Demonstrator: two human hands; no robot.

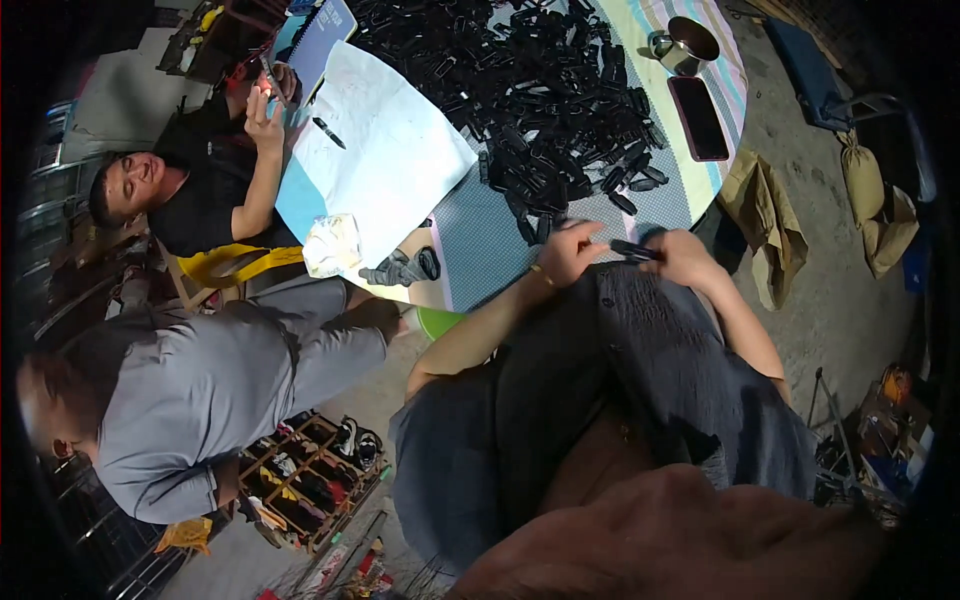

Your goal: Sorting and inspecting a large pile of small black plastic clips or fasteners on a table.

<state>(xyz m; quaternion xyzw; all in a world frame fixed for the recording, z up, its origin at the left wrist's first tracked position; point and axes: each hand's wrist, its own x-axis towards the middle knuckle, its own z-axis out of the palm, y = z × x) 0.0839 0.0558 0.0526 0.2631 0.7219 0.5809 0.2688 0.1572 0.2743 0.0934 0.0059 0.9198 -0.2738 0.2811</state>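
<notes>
In front of my chest, at the near edge of the table, my right hand (688,258) is closed on a small, long black plastic piece (630,250). It looks like a clip or buckle part, but its exact kind is too small to tell. My left hand (570,252) is pinched, its fingertips right by the left end of that piece. What lies between those fingertips is hidden. Just beyond my hands spreads a large heap of similar black plastic pieces (540,100), its nearest ones close to my left hand.
Right of the heap are a phone (698,118) and metal mug (690,45). White paper (385,150) with a black pen (328,132) covers the table's left part, near a notebook (322,40). One person (215,170) sits at left; another in grey (220,390) stands nearer.
</notes>
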